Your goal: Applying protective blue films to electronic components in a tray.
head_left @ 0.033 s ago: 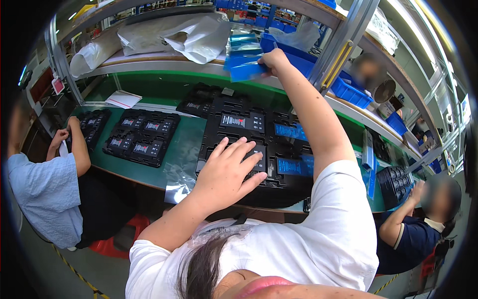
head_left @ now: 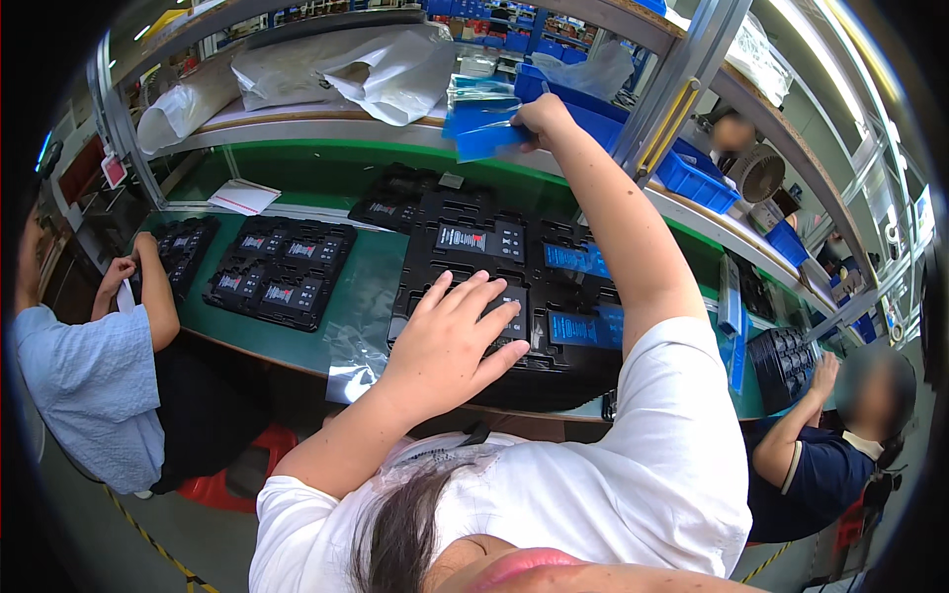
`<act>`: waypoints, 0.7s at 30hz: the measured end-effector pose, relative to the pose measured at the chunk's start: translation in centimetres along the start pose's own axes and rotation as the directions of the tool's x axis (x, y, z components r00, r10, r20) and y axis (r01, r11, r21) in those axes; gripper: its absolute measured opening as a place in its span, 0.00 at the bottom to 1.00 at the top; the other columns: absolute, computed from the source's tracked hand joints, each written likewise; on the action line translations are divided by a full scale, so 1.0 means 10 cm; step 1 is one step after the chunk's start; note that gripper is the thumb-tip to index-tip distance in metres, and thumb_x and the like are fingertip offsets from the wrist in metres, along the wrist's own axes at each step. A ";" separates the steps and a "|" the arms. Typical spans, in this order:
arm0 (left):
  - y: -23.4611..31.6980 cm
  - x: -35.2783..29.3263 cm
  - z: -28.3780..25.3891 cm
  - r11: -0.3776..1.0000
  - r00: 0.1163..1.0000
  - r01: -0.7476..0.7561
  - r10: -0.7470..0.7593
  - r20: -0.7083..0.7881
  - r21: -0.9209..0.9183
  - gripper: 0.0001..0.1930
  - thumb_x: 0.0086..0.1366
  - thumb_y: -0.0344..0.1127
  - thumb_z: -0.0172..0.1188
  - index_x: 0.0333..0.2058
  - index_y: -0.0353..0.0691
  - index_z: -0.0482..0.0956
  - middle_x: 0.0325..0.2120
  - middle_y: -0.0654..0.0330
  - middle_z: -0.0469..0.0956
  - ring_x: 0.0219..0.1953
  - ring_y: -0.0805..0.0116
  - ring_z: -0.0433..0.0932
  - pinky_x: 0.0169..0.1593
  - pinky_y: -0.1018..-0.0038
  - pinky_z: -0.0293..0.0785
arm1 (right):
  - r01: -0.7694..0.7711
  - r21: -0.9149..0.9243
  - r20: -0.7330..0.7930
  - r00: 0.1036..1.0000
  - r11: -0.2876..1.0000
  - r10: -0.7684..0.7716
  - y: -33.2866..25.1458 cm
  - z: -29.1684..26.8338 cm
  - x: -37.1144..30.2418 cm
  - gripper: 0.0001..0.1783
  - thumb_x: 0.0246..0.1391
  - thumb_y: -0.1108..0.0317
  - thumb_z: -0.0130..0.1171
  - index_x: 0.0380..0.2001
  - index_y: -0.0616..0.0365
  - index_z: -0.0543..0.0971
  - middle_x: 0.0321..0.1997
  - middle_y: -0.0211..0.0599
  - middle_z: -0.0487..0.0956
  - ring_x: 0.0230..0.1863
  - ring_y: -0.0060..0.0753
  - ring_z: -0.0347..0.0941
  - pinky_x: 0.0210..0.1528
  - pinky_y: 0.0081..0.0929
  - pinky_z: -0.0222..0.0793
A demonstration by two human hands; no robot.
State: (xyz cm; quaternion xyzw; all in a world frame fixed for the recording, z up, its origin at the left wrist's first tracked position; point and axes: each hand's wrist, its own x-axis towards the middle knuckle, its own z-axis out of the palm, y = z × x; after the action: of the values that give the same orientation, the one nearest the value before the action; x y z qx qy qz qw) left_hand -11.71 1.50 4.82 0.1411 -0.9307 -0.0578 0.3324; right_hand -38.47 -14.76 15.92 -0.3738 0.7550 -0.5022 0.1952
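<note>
My left hand [head_left: 445,336] lies with fingers spread on a black plastic tray [head_left: 415,272], over one of the flat black battery packs in it. Another black battery pack [head_left: 481,240] with a printed label shows just beyond my fingertips. On the tray's right side, two packs carry blue film [head_left: 583,330]. My right arm reaches up and forward to the shelf edge. There my right hand [head_left: 544,121] is closed on the edge of a shiny blue film sheet [head_left: 479,128], which hangs to the left of it; the fingertips are partly hidden.
More black trays of packs [head_left: 282,272] lie to the left on the green bench [head_left: 208,311]. Overhead is a shelf with plastic-wrapped rolls [head_left: 287,74] and a blue bin [head_left: 593,119]. A metal post [head_left: 682,89] stands right of my arm. Co-workers sit on both sides.
My hands keep almost the same places; the blue film sheet shifts very slightly. The hands of the co-worker on the right come down a little toward their tray.
</note>
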 end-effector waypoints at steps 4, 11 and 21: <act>0.00 0.02 0.00 1.000 1.000 -0.011 0.011 0.003 -0.002 0.20 0.62 0.49 0.51 0.45 0.40 0.75 0.52 0.53 0.69 0.58 0.55 0.64 0.62 0.57 0.52 | 0.246 -0.238 0.073 0.969 0.940 -0.236 -0.15 -0.14 0.04 0.17 0.43 0.78 0.61 0.39 0.65 0.73 0.37 0.45 0.75 0.34 0.43 0.74 0.26 0.40 0.74; -0.02 0.03 -0.12 0.983 0.995 -0.082 0.072 -0.066 -0.162 0.20 0.59 0.45 0.57 0.47 0.41 0.74 0.54 0.50 0.66 0.60 0.51 0.61 0.62 0.56 0.52 | 0.844 -0.342 0.345 0.522 0.414 -0.780 -0.70 -0.64 -0.99 0.19 0.43 0.72 0.63 0.43 0.58 0.74 0.35 0.39 0.75 0.38 0.31 0.72 0.39 0.28 0.69; -0.49 0.29 -0.98 0.999 0.864 0.047 -0.044 -0.501 -0.006 0.30 0.51 0.40 0.68 0.52 0.38 0.70 0.50 0.54 0.70 0.54 0.63 0.67 0.58 0.68 0.62 | 0.769 -0.453 0.496 -0.202 -0.450 -0.844 -1.08 -0.87 -2.30 0.12 0.38 0.81 0.54 0.29 0.55 0.73 0.27 0.35 0.73 0.35 0.40 0.72 0.40 0.37 0.64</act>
State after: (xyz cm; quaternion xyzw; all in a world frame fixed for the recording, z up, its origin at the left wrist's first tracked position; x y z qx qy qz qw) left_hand -6.50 -4.18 13.17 0.1744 -0.8091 -0.0237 0.5607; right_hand -25.54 5.73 27.46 -0.8220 0.2937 -0.1637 -0.4595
